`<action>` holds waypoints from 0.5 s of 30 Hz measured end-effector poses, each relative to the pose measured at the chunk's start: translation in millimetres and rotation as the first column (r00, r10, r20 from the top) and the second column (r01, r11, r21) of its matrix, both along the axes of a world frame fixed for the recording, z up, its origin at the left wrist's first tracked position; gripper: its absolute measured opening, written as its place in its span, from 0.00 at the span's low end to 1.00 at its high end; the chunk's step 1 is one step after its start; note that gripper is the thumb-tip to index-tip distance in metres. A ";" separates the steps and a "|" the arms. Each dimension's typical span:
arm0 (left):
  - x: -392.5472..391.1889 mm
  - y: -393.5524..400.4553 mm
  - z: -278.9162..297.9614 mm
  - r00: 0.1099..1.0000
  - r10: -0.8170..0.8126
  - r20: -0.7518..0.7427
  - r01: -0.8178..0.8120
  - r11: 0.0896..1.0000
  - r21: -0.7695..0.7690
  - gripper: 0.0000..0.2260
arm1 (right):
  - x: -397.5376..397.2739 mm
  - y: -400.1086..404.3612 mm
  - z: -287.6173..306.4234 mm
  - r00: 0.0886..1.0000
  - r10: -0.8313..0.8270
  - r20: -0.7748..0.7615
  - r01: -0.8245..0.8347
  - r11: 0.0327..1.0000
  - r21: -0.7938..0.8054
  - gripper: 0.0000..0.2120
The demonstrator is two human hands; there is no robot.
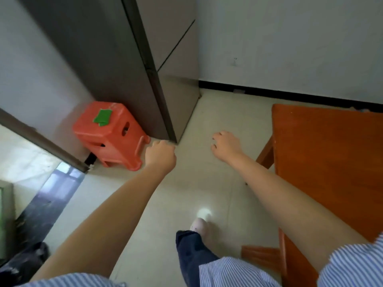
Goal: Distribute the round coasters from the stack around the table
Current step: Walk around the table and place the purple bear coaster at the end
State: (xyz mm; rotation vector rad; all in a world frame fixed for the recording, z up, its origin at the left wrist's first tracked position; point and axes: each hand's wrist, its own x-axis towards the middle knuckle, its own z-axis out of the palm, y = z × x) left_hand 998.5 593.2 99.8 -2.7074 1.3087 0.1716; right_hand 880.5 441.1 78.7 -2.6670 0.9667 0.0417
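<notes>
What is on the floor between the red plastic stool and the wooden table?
In the head view, only bare pale floor tiles lie between the red stool and the table; the left hand and right hand hang above that stretch.

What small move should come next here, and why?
Probably turn right toward the orange table. Both the left hand and the right hand hang over bare floor and look empty. No coasters or stack are in view, and only a corner of the table shows.

A pale tiled floor (pixel 217 112) carries an orange wooden table (pixel 331 152), a red plastic stool (pixel 112 137) and a tall grey cabinet (pixel 128 65).
</notes>
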 end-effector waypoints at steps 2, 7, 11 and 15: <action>25.0 -30.6 7.8 0.999 -0.037 0.019 0.037 0.999 0.008 0.13 | 25.1 -21.7 5.3 1.000 -0.021 0.021 0.021 1.000 0.010 0.17; 77.0 -123.0 33.1 0.984 -0.169 0.056 0.169 0.986 0.018 0.13 | 60.1 -86.2 28.4 0.987 -0.127 0.102 0.129 0.992 -0.013 0.18; 80.4 -203.1 41.0 0.941 -0.334 0.045 0.335 0.942 0.000 0.12 | 39.2 -143.7 39.4 0.956 -0.263 0.134 0.270 0.962 -0.040 0.16; 51.6 -286.4 36.1 0.859 -0.512 0.009 0.512 0.859 0.006 0.11 | -0.4 -195.8 34.1 0.894 -0.432 0.116 0.439 0.897 -0.040 0.15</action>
